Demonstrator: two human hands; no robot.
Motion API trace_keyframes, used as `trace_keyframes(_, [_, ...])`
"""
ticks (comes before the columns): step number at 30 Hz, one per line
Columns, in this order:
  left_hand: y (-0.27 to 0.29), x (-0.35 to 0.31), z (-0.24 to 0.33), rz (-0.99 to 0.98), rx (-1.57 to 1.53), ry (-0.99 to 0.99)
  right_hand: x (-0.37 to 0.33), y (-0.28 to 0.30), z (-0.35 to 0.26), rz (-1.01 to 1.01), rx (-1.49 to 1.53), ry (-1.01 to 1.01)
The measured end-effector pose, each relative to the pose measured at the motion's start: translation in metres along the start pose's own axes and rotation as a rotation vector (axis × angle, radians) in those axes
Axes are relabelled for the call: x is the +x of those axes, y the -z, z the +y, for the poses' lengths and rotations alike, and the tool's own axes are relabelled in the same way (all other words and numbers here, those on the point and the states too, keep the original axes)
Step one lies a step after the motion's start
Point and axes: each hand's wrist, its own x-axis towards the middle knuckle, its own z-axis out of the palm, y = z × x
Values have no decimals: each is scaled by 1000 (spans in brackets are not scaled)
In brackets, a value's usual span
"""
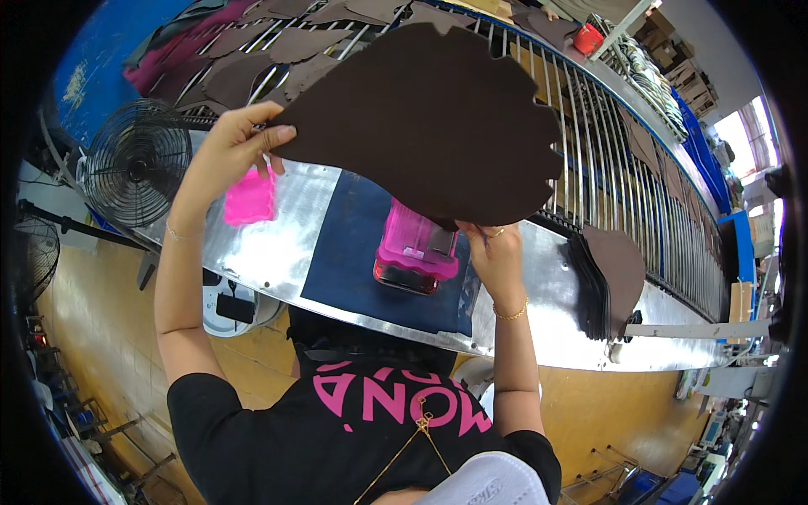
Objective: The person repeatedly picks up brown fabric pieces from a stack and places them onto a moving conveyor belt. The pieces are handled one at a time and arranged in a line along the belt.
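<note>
A large dark brown cut piece of leather-like sheet [429, 118], notched along its right edge, is held up above the metal table [273, 252]. My left hand [240, 147] pinches its narrow left end between thumb and fingers. At the lower right edge, my right hand [495, 252] grips the same piece, its fingertips partly hidden behind it. Below lies a dark blue mat [341, 273], on which a bright pink plastic holder [412, 240] rests over a dark, glossy object [406, 278]. The sheet covers the holder's far end.
A pink scalloped pad [250, 199] lies left on the table. To the right stands a stack of brown pieces [614, 278]. Beyond the table runs a slatted metal rack [581, 151] carrying more brown pieces. A black fan [139, 164] stands at the left.
</note>
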Motion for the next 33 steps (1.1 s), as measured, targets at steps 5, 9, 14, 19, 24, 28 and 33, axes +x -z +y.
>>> trace_keyframes(5, [-42, -1, -15, -107, 19, 141, -28, 32, 13, -28, -131, -14])
trace_keyframes(9, [-86, 16, -26, -282, 164, 56, -74, 56, 26, -29, -211, -188])
trace_keyframes(14, [-129, 31, -2, -372, 348, -346, -133, 90, 28, 56, -119, -590])
trace_keyframes(19, [-175, 43, 14, -460, 425, -604, -179, 159, 21, 207, 77, -755])
trace_keyframes(24, [-208, 66, 26, -520, 329, -651, -181, 186, 12, 403, 425, -854])
trace_keyframes(28, [-180, 84, 38, -285, 128, -575, -159, 168, 42, 560, 658, -857])
trace_keyframes(33, [-112, 76, 31, -141, 81, -336, -85, 107, 118, 737, 895, -921])
